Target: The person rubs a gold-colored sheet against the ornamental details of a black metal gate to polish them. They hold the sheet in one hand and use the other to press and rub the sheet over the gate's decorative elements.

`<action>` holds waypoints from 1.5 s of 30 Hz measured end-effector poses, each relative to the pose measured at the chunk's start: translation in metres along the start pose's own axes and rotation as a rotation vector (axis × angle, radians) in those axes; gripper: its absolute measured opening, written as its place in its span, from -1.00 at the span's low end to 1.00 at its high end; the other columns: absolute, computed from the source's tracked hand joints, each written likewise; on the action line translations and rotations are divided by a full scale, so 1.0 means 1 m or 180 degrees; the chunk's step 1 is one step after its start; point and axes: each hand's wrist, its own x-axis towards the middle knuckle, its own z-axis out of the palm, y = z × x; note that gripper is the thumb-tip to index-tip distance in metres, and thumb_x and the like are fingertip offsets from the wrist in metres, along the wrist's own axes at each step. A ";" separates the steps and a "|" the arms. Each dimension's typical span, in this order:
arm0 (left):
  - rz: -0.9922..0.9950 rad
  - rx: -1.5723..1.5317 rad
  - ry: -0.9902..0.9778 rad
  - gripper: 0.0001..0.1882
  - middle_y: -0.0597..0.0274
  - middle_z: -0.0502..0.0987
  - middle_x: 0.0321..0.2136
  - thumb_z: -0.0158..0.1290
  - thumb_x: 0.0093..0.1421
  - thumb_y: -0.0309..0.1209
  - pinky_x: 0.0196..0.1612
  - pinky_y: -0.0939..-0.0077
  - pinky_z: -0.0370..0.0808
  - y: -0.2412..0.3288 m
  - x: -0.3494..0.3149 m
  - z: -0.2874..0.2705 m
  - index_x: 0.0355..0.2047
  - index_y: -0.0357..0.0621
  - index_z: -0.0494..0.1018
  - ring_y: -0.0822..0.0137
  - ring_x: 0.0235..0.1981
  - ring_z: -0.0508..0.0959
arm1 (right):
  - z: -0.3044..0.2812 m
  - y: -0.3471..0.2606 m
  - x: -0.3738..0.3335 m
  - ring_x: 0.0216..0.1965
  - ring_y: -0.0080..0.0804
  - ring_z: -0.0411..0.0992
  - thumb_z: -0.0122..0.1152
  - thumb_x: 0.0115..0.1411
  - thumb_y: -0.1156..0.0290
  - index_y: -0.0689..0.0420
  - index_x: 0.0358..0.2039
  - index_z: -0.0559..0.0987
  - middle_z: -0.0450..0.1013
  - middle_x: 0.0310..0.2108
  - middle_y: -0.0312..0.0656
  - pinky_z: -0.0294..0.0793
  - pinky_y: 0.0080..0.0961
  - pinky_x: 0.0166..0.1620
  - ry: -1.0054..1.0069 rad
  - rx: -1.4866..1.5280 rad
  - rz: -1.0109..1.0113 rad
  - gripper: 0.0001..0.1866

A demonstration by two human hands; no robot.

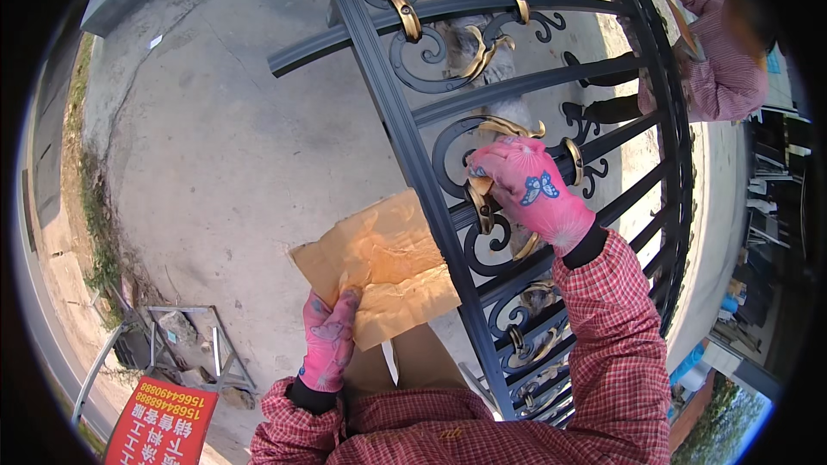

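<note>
My left hand (329, 340), in a pink patterned glove, grips a creased piece of brown cardboard (401, 297) by its lower left edge. A shiny orange-gold smear covers the cardboard's middle. My right hand (536, 185), in a pink glove with a blue butterfly, is closed at a scroll of the black metal gate (392, 103). Its fingertips are at a gold-coloured collar (481, 209) on a crossbar; a small tan bit shows between them, too hidden to name. Gold leaf shapes (508, 127) and black curls surround the hand. The cardboard's right edge lies close beside the gate's long bar.
Beyond the gate, a person in a checked shirt (719, 77) stands at its far right side. Concrete ground (233, 138) stretches to the left. At the lower left are a red sign (164, 422) and a grey metal frame (224, 353) with stones.
</note>
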 end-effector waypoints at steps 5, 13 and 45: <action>0.0053 0.0182 -0.0046 -0.67 0.24 0.48 -0.13 -0.10 0.25 -0.54 -0.13 0.57 0.46 -0.002 0.005 0.000 0.03 -0.29 0.30 0.46 -0.19 0.48 | 0.009 -0.002 0.003 -0.26 -0.12 0.46 0.20 -0.11 0.55 0.12 -0.35 0.51 0.48 -0.38 -0.16 0.41 -0.28 -0.16 0.0590 -0.0436 -0.0492 -0.77; 0.0073 0.0090 -0.0007 -0.67 0.24 0.47 -0.15 -0.06 0.27 -0.44 -0.16 0.56 0.49 -0.005 0.006 0.008 0.02 -0.28 0.30 0.45 -0.21 0.50 | 0.007 0.006 -0.018 -0.22 -0.11 0.48 0.23 -0.28 0.71 0.12 -0.32 0.51 0.52 -0.32 -0.14 0.44 -0.29 -0.18 0.0991 0.0138 -0.0255 -0.60; 0.0011 0.0189 -0.0357 -0.64 0.25 0.46 -0.12 -0.11 0.25 -0.55 -0.13 0.58 0.46 -0.002 0.007 0.000 0.07 -0.29 0.27 0.46 -0.19 0.48 | 0.051 -0.020 -0.078 -0.22 -0.21 0.50 0.28 -0.33 0.69 0.07 -0.38 0.50 0.53 -0.25 -0.22 0.43 -0.25 -0.06 0.1752 0.0016 -0.0204 -0.60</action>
